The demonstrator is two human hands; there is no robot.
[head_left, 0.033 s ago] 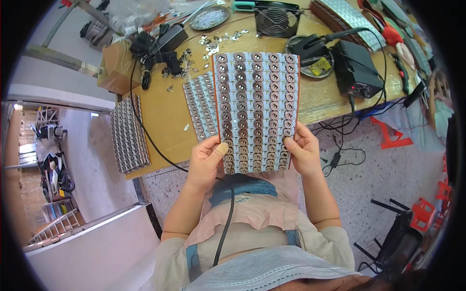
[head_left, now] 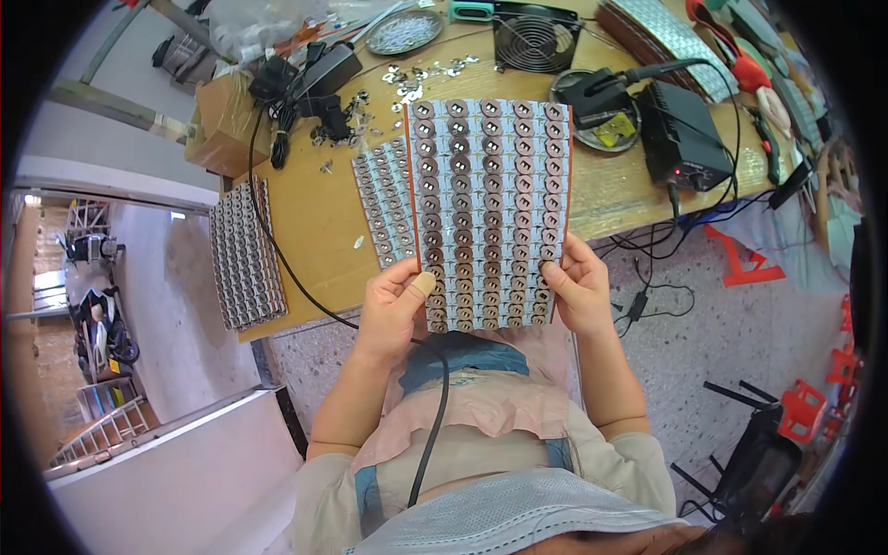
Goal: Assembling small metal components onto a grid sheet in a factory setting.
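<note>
A circuit board panel with rows of round metal discs on white boards is held up in front of me, its lower part past the bench's front edge. My left hand is closed on its lower left edge, thumb on the face. On the opposite edge my right hand grips it the same way; the fingertips behind are hidden. Partly covered by it, a similar panel lies on the bench. Farther left sits a stack of such panels.
A soldering station with its iron stand is at the right of the bench. Behind are a black fan, a dish of small parts and scattered metal pieces. A black cable runs from the bench past my left arm.
The bench and its things have shifted very slightly to the right in the picture. Both hands and the held circuit board panel keep the same place and grip.
</note>
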